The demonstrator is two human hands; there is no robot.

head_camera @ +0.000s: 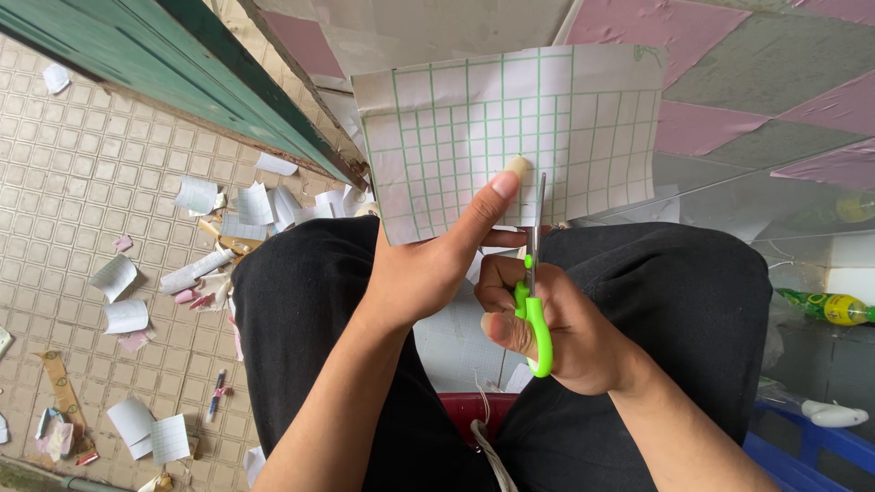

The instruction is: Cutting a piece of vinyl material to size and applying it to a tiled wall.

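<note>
The left hand (424,273) pinches the lower edge of a sheet of paper (510,137) printed with a green grid, thumb on the near face and a fingertip showing just above it, holding the sheet up above the lap. The right hand (556,333) is closed around the bright green handles of a pair of scissors (536,301), thumb through one loop, and the blades point upward into the sheet's bottom edge, just right of the left thumb. Both hands sit over black trousers (301,310). On the tiled floor (82,173) to the left lie many paper scraps (196,196), a pen (217,392) among them. A green door (191,77) stands at upper left, and a yellow-green plastic bottle (834,308) lies at the right edge.
</note>
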